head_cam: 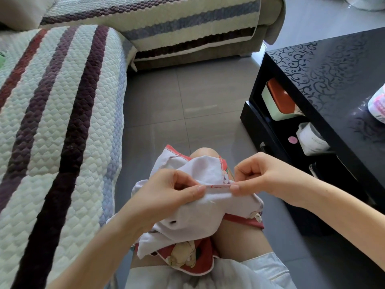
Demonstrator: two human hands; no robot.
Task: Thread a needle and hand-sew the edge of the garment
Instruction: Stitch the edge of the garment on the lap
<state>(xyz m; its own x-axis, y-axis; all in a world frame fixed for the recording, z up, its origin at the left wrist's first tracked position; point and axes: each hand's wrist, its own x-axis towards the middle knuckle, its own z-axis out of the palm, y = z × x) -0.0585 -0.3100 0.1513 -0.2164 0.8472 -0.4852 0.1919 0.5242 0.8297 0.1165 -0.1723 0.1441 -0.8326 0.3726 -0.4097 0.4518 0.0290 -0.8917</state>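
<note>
- The left hand pinches the folded edge of the white garment, fingers curled.
- The right hand pinches the same edge just beside it.
- The garment lies bunched over the person's knee.

Garment: white reverse, red trim with white stitching, red face printed with cream cartoon figures. Sofa cover: cream quilted diamond texture, lengthwise stripes in dark purple, brick red and grey-blue. Floor: plain grey tile. Desk: gloss black, scrolling vine pattern. Box on its shelf: pale green, orange-red lid.
</note>
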